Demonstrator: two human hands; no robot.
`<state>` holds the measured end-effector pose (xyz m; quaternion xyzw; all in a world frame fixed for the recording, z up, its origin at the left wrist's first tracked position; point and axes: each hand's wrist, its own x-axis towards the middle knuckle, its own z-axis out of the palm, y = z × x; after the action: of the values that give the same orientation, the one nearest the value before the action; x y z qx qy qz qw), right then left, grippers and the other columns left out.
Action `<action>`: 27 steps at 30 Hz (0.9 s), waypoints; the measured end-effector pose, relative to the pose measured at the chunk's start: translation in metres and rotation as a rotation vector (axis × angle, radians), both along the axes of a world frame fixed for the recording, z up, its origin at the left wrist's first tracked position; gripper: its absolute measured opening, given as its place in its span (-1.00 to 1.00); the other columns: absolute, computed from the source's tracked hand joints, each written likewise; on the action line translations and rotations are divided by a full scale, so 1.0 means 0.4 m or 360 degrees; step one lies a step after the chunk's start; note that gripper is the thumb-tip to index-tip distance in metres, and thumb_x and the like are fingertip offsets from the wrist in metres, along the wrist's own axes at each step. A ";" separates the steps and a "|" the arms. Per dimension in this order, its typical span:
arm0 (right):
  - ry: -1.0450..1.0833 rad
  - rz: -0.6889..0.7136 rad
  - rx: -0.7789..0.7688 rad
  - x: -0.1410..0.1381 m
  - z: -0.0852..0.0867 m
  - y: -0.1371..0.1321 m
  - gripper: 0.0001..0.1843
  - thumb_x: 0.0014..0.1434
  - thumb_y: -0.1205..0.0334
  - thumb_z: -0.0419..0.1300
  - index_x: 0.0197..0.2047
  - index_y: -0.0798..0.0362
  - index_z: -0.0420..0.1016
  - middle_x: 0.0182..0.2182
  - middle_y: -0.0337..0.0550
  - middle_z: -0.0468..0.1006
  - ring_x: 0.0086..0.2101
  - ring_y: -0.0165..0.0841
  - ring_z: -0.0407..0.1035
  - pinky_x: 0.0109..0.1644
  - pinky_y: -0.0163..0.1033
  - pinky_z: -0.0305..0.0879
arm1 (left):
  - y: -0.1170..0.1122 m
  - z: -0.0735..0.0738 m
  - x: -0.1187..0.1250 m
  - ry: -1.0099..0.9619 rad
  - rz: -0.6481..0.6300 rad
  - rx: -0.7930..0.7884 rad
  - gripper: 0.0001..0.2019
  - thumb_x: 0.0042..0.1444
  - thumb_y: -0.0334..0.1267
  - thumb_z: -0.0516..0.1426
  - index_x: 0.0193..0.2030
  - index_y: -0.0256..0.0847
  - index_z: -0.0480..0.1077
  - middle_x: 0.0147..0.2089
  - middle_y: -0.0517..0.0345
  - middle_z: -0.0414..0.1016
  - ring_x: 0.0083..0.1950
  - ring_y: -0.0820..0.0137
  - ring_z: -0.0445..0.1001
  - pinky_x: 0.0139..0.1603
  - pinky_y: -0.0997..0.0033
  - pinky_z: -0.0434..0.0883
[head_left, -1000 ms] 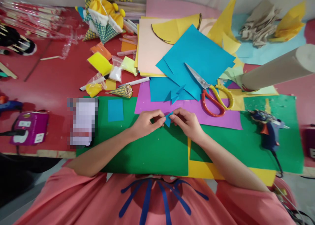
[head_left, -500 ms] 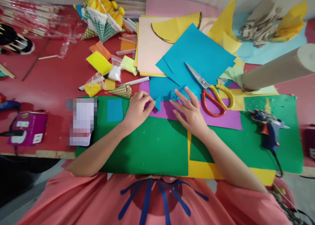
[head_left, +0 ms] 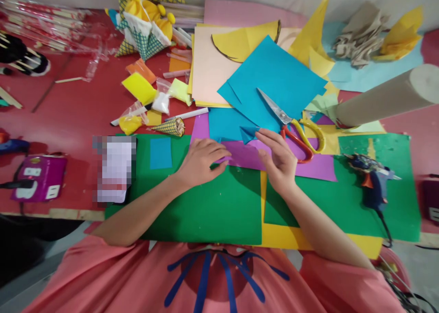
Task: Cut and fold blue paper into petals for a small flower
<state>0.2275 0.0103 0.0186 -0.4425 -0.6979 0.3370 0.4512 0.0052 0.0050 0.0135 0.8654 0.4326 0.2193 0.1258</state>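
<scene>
My left hand (head_left: 205, 163) is over the near edge of a purple sheet (head_left: 244, 155), fingers curved and thumb tip slightly apart from them. A small blue folded paper (head_left: 223, 140) shows partly behind its fingers. My right hand (head_left: 281, 160) has its fingers stretched out and its thumb apart. Its fingertips are at the right end of another blue folded paper piece (head_left: 248, 134), which stands up from the sheets; whether they touch it is hard to tell. Scissors (head_left: 294, 125) with one red and one yellow handle lie just beyond my right hand.
A blue square (head_left: 160, 153) and a phone (head_left: 116, 169) lie left on green sheets (head_left: 202, 208). A glue gun (head_left: 375, 183) rests at right near a leaning white tube (head_left: 387, 96). Blue sheets (head_left: 274, 71), clay packets (head_left: 139, 88) and a patterned cone (head_left: 170, 126) are farther back.
My left hand has come off the small blue folded piece and moved slightly right and nearer. My right hand has turned onto its side and shifted right, its thumb now showing.
</scene>
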 end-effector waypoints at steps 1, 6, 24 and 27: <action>0.0140 -0.0032 -0.0122 -0.001 -0.003 -0.001 -0.67 0.23 0.18 0.11 0.07 -0.09 0.45 0.09 -0.11 0.44 0.11 -0.19 0.32 0.20 0.03 0.26 | 0.003 -0.001 0.001 0.0021 0.0048 -0.0008 -0.84 0.18 -0.22 0.08 -0.18 -0.13 0.45 -0.15 0.13 0.57 -0.09 0.28 0.44 -0.08 0.22 0.22; 0.0668 -0.0099 -0.0799 -0.012 -0.032 0.010 -0.65 0.11 -0.01 0.21 -0.07 -0.05 0.50 -0.14 -0.12 0.55 -0.18 -0.27 0.49 -0.04 -0.06 0.44 | 0.017 0.004 -0.013 -0.0019 0.0435 0.0107 -0.86 0.20 -0.21 0.07 -0.28 -0.10 0.47 -0.20 0.13 0.55 -0.10 0.27 0.41 0.00 0.12 0.17; 0.0690 0.0275 -0.1022 -0.058 -0.020 -0.021 -0.65 0.01 0.07 0.32 -0.18 0.00 0.34 -0.35 -0.20 0.42 -0.34 -0.41 0.36 -0.27 -0.27 0.37 | -0.025 -0.001 0.029 -0.1126 0.0337 -0.1491 -0.69 0.17 -0.06 0.09 -0.46 -0.21 0.18 -0.57 0.30 0.35 -0.66 0.66 0.25 -0.71 0.67 0.14; 0.0760 0.0213 -0.1021 -0.060 -0.019 -0.020 -0.67 0.05 0.08 0.29 -0.17 -0.02 0.30 -0.28 -0.19 0.45 -0.36 -0.44 0.37 -0.29 -0.29 0.38 | -0.025 -0.006 0.029 -0.1149 0.0364 -0.1445 -0.69 0.17 -0.06 0.09 -0.47 -0.21 0.19 -0.57 0.29 0.35 -0.67 0.66 0.25 -0.72 0.68 0.13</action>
<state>0.2037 0.0025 0.0111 -0.4237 -0.4602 0.6597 0.4166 0.0167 -0.0049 0.0109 0.5433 0.5036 0.3049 0.5985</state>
